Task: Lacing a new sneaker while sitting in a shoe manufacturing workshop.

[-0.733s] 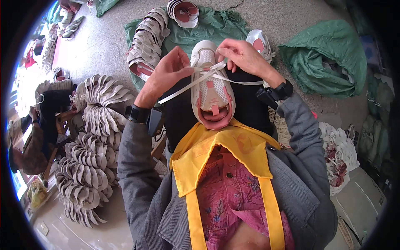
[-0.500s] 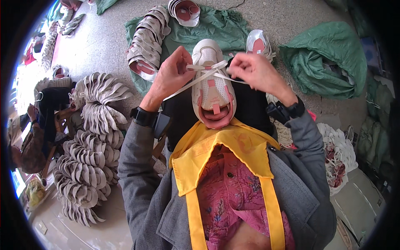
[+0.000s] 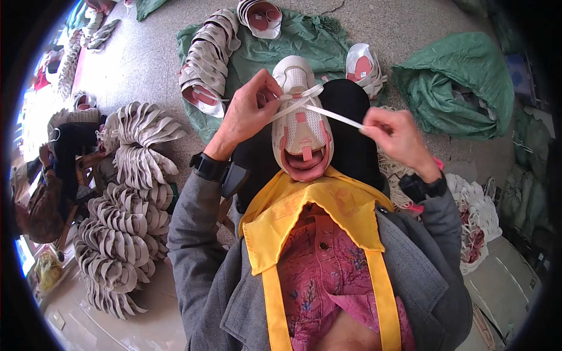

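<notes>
A white and pink sneaker upper (image 3: 301,130) rests on my dark-trousered lap, toe pointing away and pink opening toward me. White shoelace (image 3: 336,116) is threaded through its front eyelets. My right hand (image 3: 399,138) pinches one lace end well off to the right and holds that strand taut. Close against the upper's left side, my left hand (image 3: 253,112) is closed, with finger and thumb pinching the lace by the eyelets. Part of the lace there is hidden behind the fingers.
Nested rows of pale uppers (image 3: 123,234) lie on the floor at left. More uppers (image 3: 206,64) sit on a green sheet (image 3: 263,58) ahead. A green sack (image 3: 456,88) stands at far right, above a white bundle (image 3: 474,216). Another person's arm (image 3: 44,196) shows at far left.
My right hand has moved right and toward me, drawing the lace end out straight. The left hand has shifted slightly right, nearer the upper's eyelets.
</notes>
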A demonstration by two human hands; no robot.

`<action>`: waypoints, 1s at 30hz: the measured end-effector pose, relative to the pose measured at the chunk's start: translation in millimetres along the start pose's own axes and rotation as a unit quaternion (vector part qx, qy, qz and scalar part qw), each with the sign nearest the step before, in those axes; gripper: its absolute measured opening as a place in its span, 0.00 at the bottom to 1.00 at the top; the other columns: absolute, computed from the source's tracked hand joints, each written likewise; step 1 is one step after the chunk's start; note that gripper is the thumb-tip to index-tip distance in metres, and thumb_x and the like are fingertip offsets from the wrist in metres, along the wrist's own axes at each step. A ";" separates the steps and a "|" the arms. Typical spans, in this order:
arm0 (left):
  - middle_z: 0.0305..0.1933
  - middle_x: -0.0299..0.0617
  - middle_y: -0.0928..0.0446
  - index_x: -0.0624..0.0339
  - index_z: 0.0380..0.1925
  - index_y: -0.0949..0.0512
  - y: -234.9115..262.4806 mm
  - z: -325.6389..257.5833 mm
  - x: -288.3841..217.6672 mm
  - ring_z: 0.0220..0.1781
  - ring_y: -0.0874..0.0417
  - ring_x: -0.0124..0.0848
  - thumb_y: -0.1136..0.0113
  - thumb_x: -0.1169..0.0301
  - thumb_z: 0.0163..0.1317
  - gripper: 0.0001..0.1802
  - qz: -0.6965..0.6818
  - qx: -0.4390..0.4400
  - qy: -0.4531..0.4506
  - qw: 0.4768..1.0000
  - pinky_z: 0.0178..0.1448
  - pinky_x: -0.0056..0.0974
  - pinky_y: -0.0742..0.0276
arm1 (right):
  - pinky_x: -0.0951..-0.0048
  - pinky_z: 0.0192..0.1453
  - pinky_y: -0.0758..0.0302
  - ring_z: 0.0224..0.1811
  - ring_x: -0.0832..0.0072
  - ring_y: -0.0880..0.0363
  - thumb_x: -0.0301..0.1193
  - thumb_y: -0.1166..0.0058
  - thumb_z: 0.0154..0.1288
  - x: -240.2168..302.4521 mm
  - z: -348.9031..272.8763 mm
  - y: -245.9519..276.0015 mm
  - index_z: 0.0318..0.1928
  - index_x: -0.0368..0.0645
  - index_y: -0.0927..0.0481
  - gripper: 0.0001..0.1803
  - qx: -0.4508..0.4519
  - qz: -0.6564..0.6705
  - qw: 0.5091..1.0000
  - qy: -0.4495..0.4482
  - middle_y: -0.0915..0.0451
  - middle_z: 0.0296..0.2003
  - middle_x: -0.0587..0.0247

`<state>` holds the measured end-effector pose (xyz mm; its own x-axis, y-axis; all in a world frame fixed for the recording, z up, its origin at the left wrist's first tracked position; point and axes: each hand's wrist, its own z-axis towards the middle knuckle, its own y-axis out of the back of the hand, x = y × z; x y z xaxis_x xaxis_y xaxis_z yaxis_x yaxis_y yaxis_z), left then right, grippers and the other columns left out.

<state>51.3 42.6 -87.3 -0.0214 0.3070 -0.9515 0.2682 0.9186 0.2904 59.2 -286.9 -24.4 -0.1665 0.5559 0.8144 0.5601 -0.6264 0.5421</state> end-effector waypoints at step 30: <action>0.29 0.26 0.32 0.56 0.39 0.29 37.3 -76.1 -49.5 0.31 0.33 0.16 0.39 0.80 0.67 0.09 -0.144 -0.018 0.169 0.975 0.35 0.26 0.40 | 0.64 0.34 0.21 0.30 0.58 0.16 0.28 0.33 0.62 23.7 49.8 -66.4 0.35 0.38 0.21 0.10 -0.114 -0.005 0.989 0.090 0.18 0.30 0.55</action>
<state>-10.9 80.6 -21.6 -0.4078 0.0939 -0.9082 0.1707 0.9850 0.0252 58.5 -204.9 -51.4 -0.3239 0.4699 0.8212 0.3629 -0.7398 0.5665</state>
